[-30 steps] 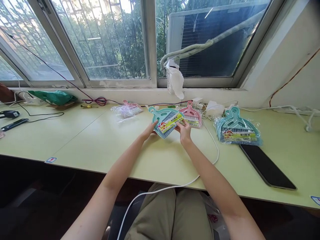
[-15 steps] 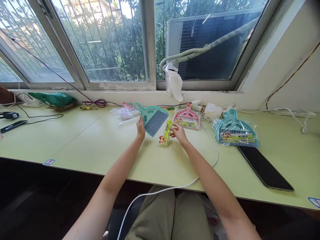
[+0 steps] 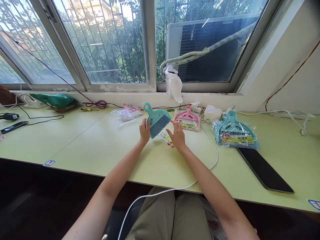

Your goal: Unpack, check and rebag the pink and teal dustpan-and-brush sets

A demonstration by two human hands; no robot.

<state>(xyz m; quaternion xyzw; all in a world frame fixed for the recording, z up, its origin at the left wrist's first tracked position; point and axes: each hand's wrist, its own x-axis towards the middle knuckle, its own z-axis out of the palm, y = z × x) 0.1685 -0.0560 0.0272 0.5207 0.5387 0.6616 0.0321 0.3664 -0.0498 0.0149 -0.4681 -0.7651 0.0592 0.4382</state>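
My left hand [image 3: 144, 131] is closed round the left side of a teal dustpan and brush set [image 3: 158, 120], held tilted above the table with its grey bristles toward the lower right. My right hand [image 3: 178, 136] is open, thumb and index finger spread, its index fingertip close to the set's right corner; whether they touch I cannot tell. Under that hand lies a yellow-and-white printed label card [image 3: 166, 137], partly hidden by the set and the thumb. Just behind stands a pink dustpan and brush set [image 3: 188, 119] with its own label.
Several wrapped teal sets [image 3: 235, 130] lie at the right, beside a black tablet [image 3: 265, 170]. Another pink set [image 3: 127, 112] in clear wrap is at the back left. A white cable [image 3: 160, 191] crosses the table's front edge. A screwdriver [image 3: 87, 109] lies near the window.
The label card has left my right hand and now lies on the table. My right hand has opened and moved up to the dustpan set, which has shifted slightly right in my left hand.
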